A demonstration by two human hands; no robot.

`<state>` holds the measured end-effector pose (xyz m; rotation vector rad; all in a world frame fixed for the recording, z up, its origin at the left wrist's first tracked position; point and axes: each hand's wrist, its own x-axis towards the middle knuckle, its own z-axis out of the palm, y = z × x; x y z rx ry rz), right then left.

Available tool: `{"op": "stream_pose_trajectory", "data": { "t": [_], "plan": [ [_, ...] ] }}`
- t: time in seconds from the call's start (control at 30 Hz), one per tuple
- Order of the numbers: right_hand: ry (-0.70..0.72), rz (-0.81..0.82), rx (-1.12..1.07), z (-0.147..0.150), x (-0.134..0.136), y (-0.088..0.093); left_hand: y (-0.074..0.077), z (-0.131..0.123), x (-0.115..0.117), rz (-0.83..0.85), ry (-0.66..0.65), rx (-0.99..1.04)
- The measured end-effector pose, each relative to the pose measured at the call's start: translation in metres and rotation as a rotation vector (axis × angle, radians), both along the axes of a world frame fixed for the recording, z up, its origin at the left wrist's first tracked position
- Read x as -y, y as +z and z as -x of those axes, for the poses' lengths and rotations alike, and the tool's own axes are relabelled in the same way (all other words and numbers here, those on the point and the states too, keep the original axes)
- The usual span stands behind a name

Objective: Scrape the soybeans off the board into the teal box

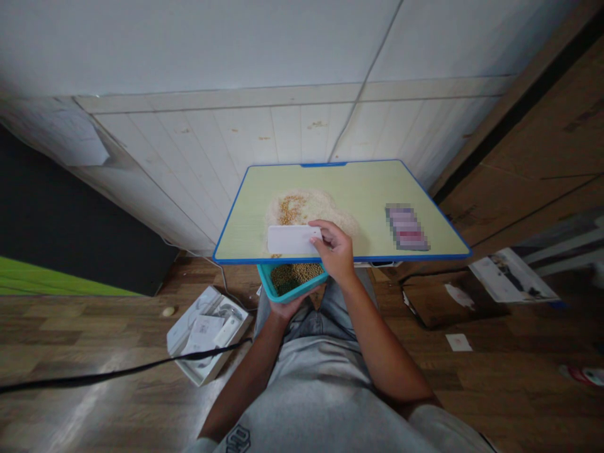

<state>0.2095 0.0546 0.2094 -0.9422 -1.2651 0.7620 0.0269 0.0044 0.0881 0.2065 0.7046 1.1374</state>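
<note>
My right hand (336,247) pinches one end of a flat white rectangular card or plate (290,240), held over the near part of the small table. Behind it, a pale grainy layer like rice (325,204) lies spread on the tabletop, with orange-yellow kernels (289,207) on its left part. Below the table's front edge, my left hand (289,307) grips a teal plastic basket (267,286) from underneath. Green and tan beans (295,277) lie inside the basket. Part of its far rim is hidden by the table edge.
The folding table (368,182) has a blue rim and stands against a panelled wall. A blurred-out rectangular item (406,226) lies on its right side. On the floor are an opened white box (207,333) at left and a cardboard box (443,299) at right. A dark strap crosses lower left.
</note>
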Motion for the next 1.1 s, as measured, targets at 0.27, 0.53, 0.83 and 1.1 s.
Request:
{"op": "stream_pose_trajectory", "data": {
  "t": [0.27, 0.53, 0.83, 1.1],
  "plan": [
    [0.025, 0.012, -0.001, -0.0006, 0.0027, 0.0016, -0.0021, 0.0013, -0.0013, 0.038, 0.015, -0.001],
    [-0.016, 0.023, -0.024, 0.0005, 0.0003, 0.0042, -0.0049, 0.0023, -0.0006, 0.028, 0.013, 0.010],
    [0.020, -0.005, -0.004, 0.0013, 0.0026, 0.0001, -0.0042, 0.0018, -0.0023, 0.008, 0.004, 0.002],
    [0.032, 0.021, -0.004, 0.0008, 0.0064, 0.0000, -0.0036, 0.0023, -0.0009, 0.008, 0.010, -0.009]
  ]
}}
